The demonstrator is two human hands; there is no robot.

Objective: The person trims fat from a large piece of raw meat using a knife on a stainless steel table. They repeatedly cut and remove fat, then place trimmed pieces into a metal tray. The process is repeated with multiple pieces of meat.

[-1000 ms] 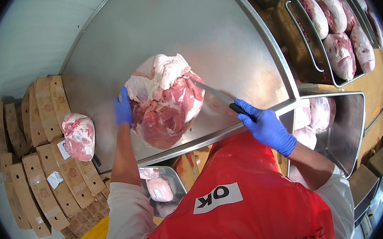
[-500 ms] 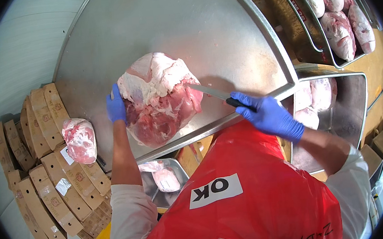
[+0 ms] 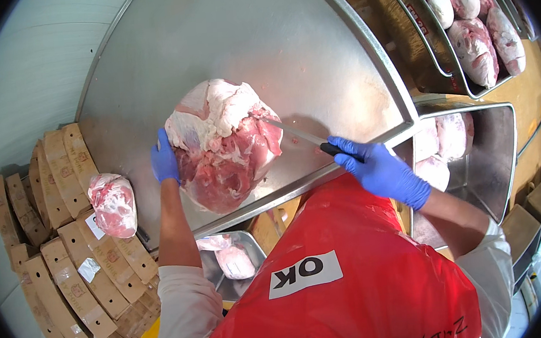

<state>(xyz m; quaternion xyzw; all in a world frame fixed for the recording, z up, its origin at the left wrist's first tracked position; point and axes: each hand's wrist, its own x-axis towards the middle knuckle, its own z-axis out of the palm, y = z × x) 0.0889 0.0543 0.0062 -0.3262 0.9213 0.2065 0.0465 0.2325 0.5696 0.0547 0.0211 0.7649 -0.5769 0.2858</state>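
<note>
1. I see the right hand closed round a knife; its long axis runs from near-right handle to far-left tip, at the right part of the meat.
2. The left hand touches the meat's left side; its finger spread I cannot tell.
3. The meat lies by the steel table's near edge; bare surface stretches far.
4. Right: far tub and near tub hold pale cuts.

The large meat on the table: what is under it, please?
Under the large meat is the metal table, whose surface shows around it. The left hand is at the meat's left side. The meat's underside and the table directly beneath are covered.
</note>
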